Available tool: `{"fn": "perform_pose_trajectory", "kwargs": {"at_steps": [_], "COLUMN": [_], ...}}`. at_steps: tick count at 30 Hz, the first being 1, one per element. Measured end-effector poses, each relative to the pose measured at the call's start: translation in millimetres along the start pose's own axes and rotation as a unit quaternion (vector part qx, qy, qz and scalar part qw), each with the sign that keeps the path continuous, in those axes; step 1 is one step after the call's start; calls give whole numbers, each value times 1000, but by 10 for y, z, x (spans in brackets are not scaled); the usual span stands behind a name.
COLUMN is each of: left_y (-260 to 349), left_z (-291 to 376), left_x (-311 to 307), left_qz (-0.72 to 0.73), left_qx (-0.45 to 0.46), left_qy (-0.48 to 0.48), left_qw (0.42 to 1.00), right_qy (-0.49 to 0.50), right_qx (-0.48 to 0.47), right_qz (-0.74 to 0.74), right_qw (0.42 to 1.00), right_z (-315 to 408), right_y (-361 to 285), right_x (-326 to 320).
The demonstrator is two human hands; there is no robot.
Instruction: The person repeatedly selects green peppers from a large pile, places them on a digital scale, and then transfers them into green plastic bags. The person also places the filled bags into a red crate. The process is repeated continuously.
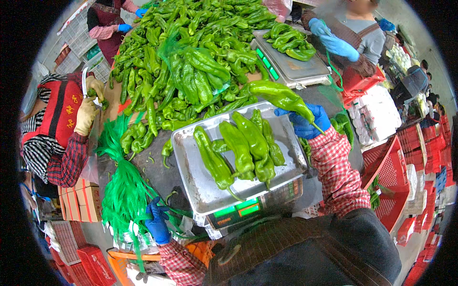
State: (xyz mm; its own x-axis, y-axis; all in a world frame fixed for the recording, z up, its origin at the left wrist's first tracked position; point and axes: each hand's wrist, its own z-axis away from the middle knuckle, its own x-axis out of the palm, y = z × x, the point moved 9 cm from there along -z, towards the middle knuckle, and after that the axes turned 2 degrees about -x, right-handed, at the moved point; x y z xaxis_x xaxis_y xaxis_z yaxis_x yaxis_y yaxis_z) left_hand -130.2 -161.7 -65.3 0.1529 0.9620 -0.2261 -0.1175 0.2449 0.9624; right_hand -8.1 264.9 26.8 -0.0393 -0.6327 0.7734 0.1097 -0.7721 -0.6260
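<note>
My right hand [310, 121], in a blue glove, holds a long green pepper [281, 95] over the right rim of a metal weighing tray [193, 186]. Several green peppers [236, 148] lie in that tray, on a digital scale [238, 212] with lit displays. My left hand [157, 220], also in a blue glove, is at the lower left, against a bundle of green mesh bags [125, 193] with white tags. Its fingers are partly curled around green strands; how firmly it grips them does not show. Beyond the tray, a filled green mesh bag [196, 75] lies on the pepper pile.
A large heap of green peppers [214, 21] covers the table's far part. A second scale [297, 68] with peppers stands beyond my right hand. Co-workers' gloved hands are at the left [86, 114], far left [125, 28] and far right [332, 41]. Red crates [390, 186] stand at right.
</note>
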Motion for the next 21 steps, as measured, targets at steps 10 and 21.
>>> {"fn": "perform_pose_trajectory", "kwargs": {"at_steps": [10, 21], "left_y": [611, 745], "left_z": [604, 908], "left_x": [274, 593], "left_qz": [119, 158], "left_qx": [54, 58], "left_qy": [-41, -123], "left_qw": [991, 978], "right_qy": [-24, 147], "right_qx": [-23, -66], "right_qz": [222, 273], "right_qw": [975, 948], "right_z": [464, 639], "right_y": [647, 502], "right_x": [939, 591]}}
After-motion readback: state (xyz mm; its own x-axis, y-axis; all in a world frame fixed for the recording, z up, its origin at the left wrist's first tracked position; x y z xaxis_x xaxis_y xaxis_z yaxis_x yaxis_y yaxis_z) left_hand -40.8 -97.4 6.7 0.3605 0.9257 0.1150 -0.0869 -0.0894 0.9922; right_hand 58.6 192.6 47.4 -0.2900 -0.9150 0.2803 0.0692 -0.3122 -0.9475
